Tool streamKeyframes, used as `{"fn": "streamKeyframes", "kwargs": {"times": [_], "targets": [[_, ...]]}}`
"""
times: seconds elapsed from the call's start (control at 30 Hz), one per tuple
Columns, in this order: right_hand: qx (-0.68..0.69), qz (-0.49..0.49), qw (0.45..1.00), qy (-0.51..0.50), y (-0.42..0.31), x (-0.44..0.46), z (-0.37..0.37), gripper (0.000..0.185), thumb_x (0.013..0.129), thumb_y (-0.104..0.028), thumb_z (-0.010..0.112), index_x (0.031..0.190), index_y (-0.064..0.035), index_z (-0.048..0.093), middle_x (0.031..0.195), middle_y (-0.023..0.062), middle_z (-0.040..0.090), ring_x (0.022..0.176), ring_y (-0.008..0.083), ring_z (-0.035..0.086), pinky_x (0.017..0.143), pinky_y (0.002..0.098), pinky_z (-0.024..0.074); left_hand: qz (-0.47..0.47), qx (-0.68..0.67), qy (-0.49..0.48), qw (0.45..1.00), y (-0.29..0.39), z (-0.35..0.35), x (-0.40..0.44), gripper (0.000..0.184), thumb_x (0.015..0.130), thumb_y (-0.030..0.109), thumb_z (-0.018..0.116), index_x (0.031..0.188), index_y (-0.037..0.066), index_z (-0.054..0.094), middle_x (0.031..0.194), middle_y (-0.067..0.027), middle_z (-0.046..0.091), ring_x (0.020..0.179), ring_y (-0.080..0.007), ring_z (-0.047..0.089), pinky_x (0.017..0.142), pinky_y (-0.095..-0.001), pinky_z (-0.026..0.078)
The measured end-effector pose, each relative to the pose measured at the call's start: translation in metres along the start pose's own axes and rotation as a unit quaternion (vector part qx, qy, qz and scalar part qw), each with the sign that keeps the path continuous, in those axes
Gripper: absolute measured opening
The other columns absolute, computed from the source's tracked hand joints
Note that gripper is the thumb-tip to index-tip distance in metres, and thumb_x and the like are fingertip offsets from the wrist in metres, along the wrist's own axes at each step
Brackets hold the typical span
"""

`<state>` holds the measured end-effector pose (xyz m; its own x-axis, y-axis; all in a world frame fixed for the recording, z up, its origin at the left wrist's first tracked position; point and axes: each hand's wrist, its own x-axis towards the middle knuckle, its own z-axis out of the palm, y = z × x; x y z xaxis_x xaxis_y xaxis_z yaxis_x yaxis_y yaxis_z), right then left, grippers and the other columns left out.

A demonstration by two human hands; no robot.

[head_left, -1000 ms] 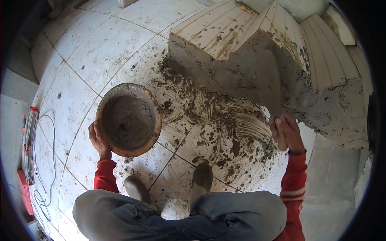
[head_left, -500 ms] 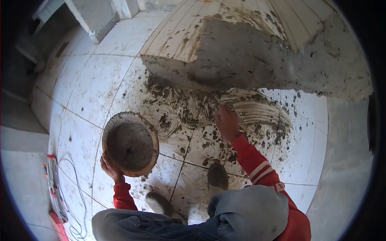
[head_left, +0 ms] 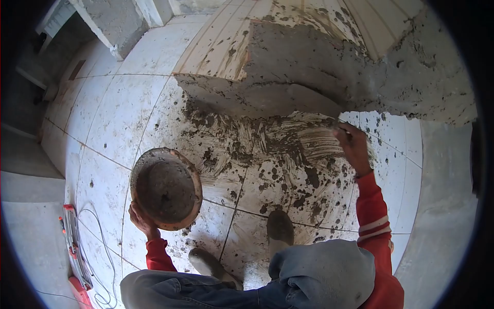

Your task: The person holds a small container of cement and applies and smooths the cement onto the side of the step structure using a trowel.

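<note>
My left hand [head_left: 144, 220] is closed on the lower left rim of a round bowl [head_left: 194, 208], which is tilted above the tiles. Grey wet mortar [head_left: 165, 189] coats its inside. On the right, my right hand [head_left: 354, 147] is closed round the handle of a trowel [head_left: 298, 100]. The trowel's long grey blade points left, against the lower part of the mortar-covered step side [head_left: 303, 56]; its edges blend with the grey mortar. Smears and lumps of mortar lie on the floor below the step.
Striped tiled steps [head_left: 216, 46] rise at the top. White floor tiles [head_left: 123, 113] spread to the left. A red tool [head_left: 76, 252] and a looped cable [head_left: 105, 257] lie at the lower left. My boots [head_left: 280, 226] are below; a grey wall [head_left: 437, 195] stands right.
My right hand has swung from the middle to the right, and the trowel blade now shows along the step's lower side. The bowl stays in my left hand, nearly unmoved since the last frame.
</note>
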<state>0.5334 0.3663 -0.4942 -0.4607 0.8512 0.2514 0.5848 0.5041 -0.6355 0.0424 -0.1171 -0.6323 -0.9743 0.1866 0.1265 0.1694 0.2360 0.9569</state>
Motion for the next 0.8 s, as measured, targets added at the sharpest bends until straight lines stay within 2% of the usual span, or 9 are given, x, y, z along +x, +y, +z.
{"fn": "streamKeyframes", "kwargs": {"times": [0.03, 0.1, 0.2, 0.23, 0.3, 0.37, 0.43, 0.57, 0.8], "targets": [[-0.001, -0.004, 1.000, -0.004, -0.004, -0.003, -0.012, 0.026, 0.100, -0.021, 0.075, 0.111, 0.0014, 0.075, 0.093, 0.0180, 0.075, 0.074, 0.0223, 0.066, 0.074, 0.0348, 0.0534, -0.004, -0.001, 0.005, 1.000, -0.001, -0.001, 0.000, 0.051, 0.115, 0.046, 0.048, 0.116, -0.001, 0.066, 0.107, -0.0125, 0.066, 0.097, -0.0235, 0.059, 0.091, -0.0413, 0.049], [-0.035, -0.008, 0.999, 0.031, -0.014, -0.014, -0.032, 0.031, 0.104, -0.024, 0.071, 0.117, 0.0036, 0.072, 0.085, 0.0063, 0.069, 0.073, 0.0118, 0.059, 0.068, 0.0311, 0.0486, -0.027, 0.007, 0.007, 1.000, -0.002, -0.001, 0.001, 0.051, 0.115, 0.045, 0.048, 0.115, -0.003, 0.066, 0.107, -0.0141, 0.066, 0.097, -0.0254, 0.060, 0.092, -0.0422, 0.049], [-0.116, -0.009, 0.990, 0.076, -0.024, -0.039, -0.042, 0.028, 0.106, -0.022, 0.067, 0.119, 0.0021, 0.070, 0.086, 0.0089, 0.070, 0.074, 0.0128, 0.059, 0.069, 0.0316, 0.0485, -0.017, 0.021, 0.026, 0.999, -0.004, 0.003, 0.002, 0.050, 0.114, 0.042, 0.048, 0.113, -0.003, 0.067, 0.105, -0.0158, 0.066, 0.095, -0.0283, 0.060, 0.091, -0.0434, 0.049], [-0.102, 0.033, 0.992, 0.063, -0.028, -0.049, -0.036, 0.024, 0.106, -0.019, 0.065, 0.118, 0.0013, 0.069, 0.087, 0.0148, 0.072, 0.073, 0.0215, 0.065, 0.071, 0.0360, 0.0523, -0.025, 0.020, 0.037, 0.999, -0.005, 0.004, 0.002, 0.050, 0.114, 0.042, 0.048, 0.113, -0.003, 0.067, 0.105, -0.0158, 0.066, 0.095, -0.0283, 0.060, 0.091, -0.0434, 0.049], [-0.208, -0.134, 0.963, 0.106, -0.021, -0.064, 0.004, 0.021, 0.102, -0.018, 0.067, 0.116, -0.0035, 0.070, 0.096, 0.0164, 0.072, 0.072, 0.0323, 0.067, 0.068, 0.0428, 0.0541, 0.002, 0.072, 0.038, 0.997, -0.005, 0.005, 0.005, 0.048, 0.114, 0.040, 0.048, 0.111, -0.003, 0.068, 0.102, -0.0161, 0.066, 0.091, -0.0298, 0.059, 0.087, -0.0449, 0.048], [-0.170, -0.079, 0.982, -0.001, -0.045, -0.072, 0.043, 0.022, 0.099, -0.018, 0.068, 0.118, -0.0075, 0.071, 0.106, 0.0167, 0.073, 0.077, 0.0384, 0.070, 0.070, 0.0479, 0.0562, 0.015, 0.063, 0.049, 0.997, 0.001, 0.007, 0.005, 0.047, 0.113, 0.038, 0.048, 0.109, -0.004, 0.068, 0.098, -0.0175, 0.066, 0.089, -0.0308, 0.059, 0.085, -0.0462, 0.047], [-0.165, -0.082, 0.982, -0.047, -0.038, -0.062, 0.096, 0.023, 0.097, -0.020, 0.070, 0.117, -0.0082, 0.072, 0.105, 0.0157, 0.073, 0.082, 0.0387, 0.072, 0.072, 0.0495, 0.0580, 0.008, 0.130, 0.030, 0.991, -0.002, 0.002, 0.005, 0.050, 0.114, 0.041, 0.047, 0.116, -0.004, 0.070, 0.102, -0.0177, 0.070, 0.092, -0.0297, 0.063, 0.091, -0.0440, 0.048], [-0.219, -0.062, 0.969, -0.095, -0.036, -0.013, 0.181, 0.024, 0.096, -0.024, 0.072, 0.115, -0.0086, 0.071, 0.105, 0.0176, 0.073, 0.090, 0.0414, 0.073, 0.075, 0.0532, 0.0585, 0.037, 0.156, 0.049, 0.986, -0.001, 0.003, 0.004, 0.049, 0.114, 0.038, 0.046, 0.113, -0.005, 0.069, 0.105, -0.0219, 0.067, 0.096, -0.0366, 0.064, 0.092, -0.0452, 0.048], [-0.139, -0.036, 0.988, -0.047, -0.070, 0.037, 0.187, 0.026, 0.094, -0.027, 0.074, 0.104, -0.0037, 0.070, 0.094, 0.0205, 0.072, 0.090, 0.0433, 0.072, 0.077, 0.0539, 0.0570, 0.004, 0.122, 0.050, 0.991, -0.004, 0.001, 0.003, 0.051, 0.114, 0.039, 0.046, 0.115, -0.006, 0.069, 0.111, -0.0209, 0.067, 0.102, -0.0360, 0.064, 0.094, -0.0449, 0.047]]}}
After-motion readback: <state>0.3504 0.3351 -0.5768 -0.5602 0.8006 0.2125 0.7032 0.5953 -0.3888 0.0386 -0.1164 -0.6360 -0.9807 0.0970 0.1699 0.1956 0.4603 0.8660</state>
